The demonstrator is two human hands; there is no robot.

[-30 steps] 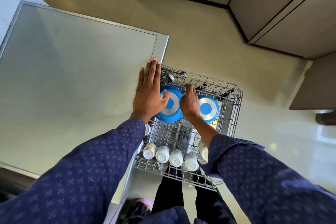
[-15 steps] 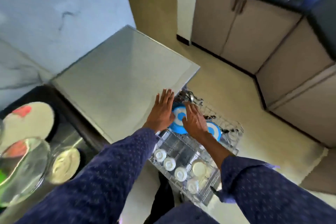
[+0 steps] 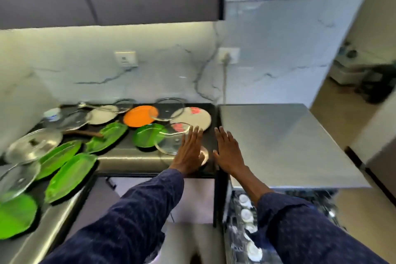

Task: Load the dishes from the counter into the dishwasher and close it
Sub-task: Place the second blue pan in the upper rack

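Dishes (image 3: 141,118) crowd the dark counter (image 3: 211,135) to the left of both outstretched hands: green leaf-shaped plates (image 3: 70,174) farthest left, near a steel lid (image 3: 33,144) and glass lids (image 3: 18,178); an orange plate (image 3: 140,118) and a round green plate (image 3: 147,137) lie closer in, beyond and left of the left hand (image 3: 190,149). That hand reaches out flat, fingers straight and together, holding nothing, above a clear glass lid (image 3: 169,146) and a small pale dish (image 3: 204,154) that shows just beside its palm; whether it touches either cannot be told through the blur. Just past its fingertips sits a white plate with red markings (image 3: 192,119). The right hand (image 3: 229,152), close beside the left, is likewise spread with fingers straight, empty, over the counter's right edge where it meets the dishwasher's steel top (image 3: 285,143). Below the right forearm, the pulled-out rack (image 3: 237,231) holds a row of white cups (image 3: 246,214). Both arms wear dark blue patterned sleeves (image 3: 137,214).
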